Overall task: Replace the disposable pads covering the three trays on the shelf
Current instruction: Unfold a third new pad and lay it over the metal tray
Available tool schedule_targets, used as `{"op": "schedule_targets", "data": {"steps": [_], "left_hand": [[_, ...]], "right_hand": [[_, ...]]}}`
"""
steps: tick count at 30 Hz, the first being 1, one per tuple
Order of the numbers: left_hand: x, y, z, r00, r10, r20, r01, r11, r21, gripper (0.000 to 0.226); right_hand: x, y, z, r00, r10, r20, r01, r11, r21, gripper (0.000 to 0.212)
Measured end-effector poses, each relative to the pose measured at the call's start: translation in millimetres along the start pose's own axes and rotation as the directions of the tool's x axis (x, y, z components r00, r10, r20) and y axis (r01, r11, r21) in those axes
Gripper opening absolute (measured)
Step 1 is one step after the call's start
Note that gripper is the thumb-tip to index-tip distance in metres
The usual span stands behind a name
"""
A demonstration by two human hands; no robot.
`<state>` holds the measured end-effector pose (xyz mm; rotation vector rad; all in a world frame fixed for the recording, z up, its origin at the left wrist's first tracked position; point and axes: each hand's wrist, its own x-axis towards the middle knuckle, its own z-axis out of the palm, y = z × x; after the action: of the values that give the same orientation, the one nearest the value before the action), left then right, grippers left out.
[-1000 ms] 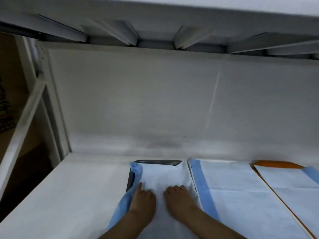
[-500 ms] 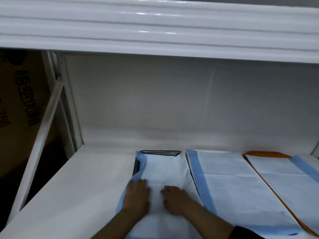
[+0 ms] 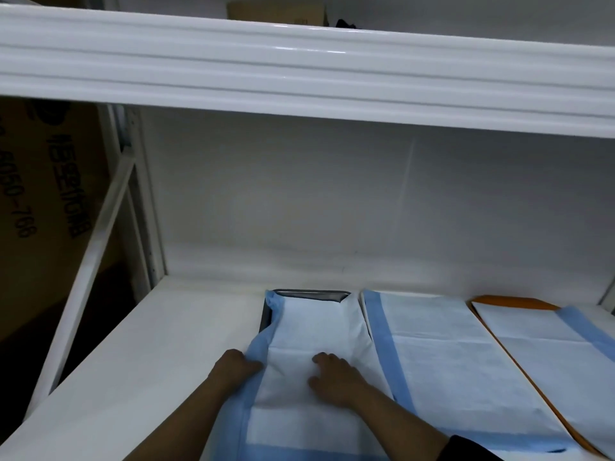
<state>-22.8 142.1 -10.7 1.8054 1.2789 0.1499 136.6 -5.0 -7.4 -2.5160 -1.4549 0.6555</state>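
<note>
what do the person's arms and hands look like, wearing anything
Both hands are bare: no gloves, rings or watch show on the left hand or right hand. The left forearm is uncovered; a dark sleeve edge shows low on the right arm.

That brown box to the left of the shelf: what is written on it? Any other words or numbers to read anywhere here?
"6050-766", or close to it, reads sideways on the box; the digits are dim and the first may be cut off.
A line of larger characters beside it, not Latin letters, is too blurred to read.
A dark round logo above them is unreadable.
The small box on the top shelf shows no readable text.
The pads and trays bear none.
</note>
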Motion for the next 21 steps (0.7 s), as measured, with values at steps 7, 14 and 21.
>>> {"op": "schedule_targets", "data": {"steps": [7,14,21], "left_hand": [[-17,33,-6,0.982,0.154,0.107,-0.129,0.969,-0.211,0.008],[-16,40,-14,0.984,0.014,0.179,0.066,0.898,-0.434,0.014],[4,41,-27,0.949,-0.106,0.295,0.21,0.914,-0.347,0.065]], "right_hand": [[4,3,-4,0.999,0.044,-0.006,-0.043,0.984,0.171,0.054],[9,8,-12,0.993,0.117,0.033,-0.12,0.915,0.386,0.053],[15,8,-16,0.991,0.13,0.026,-0.131,0.92,0.369,0.05]]}}
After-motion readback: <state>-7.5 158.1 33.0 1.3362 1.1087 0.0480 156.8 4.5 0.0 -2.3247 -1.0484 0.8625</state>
